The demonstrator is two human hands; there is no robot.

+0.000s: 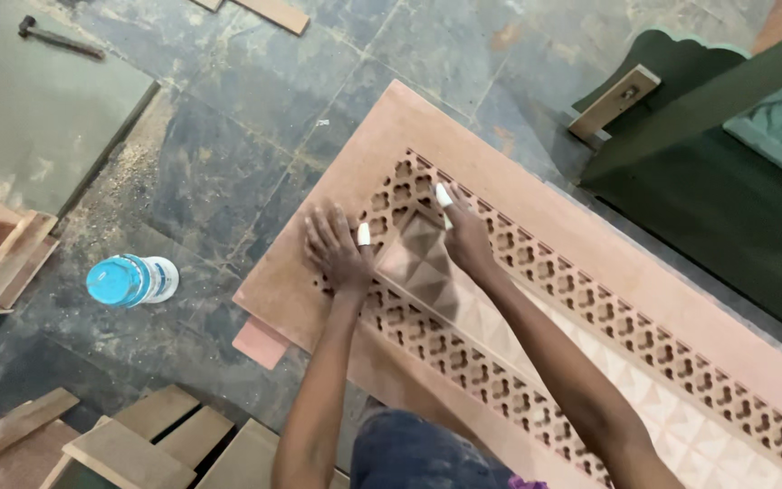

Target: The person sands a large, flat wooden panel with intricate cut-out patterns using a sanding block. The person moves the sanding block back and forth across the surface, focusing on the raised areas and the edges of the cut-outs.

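Panel: carved reddish wooden panel (pixel 536 272) with pierced lattice border and pyramid-relief centre, flat on stone floor (pixel 255 118).
Left hand (pixel 337 249): spread open, palm down on lattice near panel's end, white-taped thumb; gripping nothing.
Right hand (pixel 465 237): pressed on lattice beside relief strip, white-taped finger extended; grip not discernible.
Nearby: blue-capped plastic bottle (pixel 130 280) on floor, hammer (pixel 58 38) far off, wood offcuts (pixel 138 444) below.
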